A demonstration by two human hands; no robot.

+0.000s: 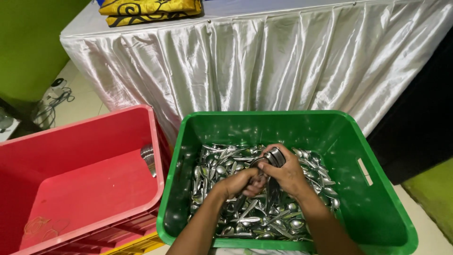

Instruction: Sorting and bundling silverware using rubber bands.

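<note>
mostly spoons in green crate

Pale tiled floor down here carries it all. Green crate sits on it at six o'clock, red crate touching it at eight. A tangle of cables lies at nine. Up at twelve, the surface, draped in a shiny white skirt, bears a folded yellow-and-black cloth at eleven.
</note>
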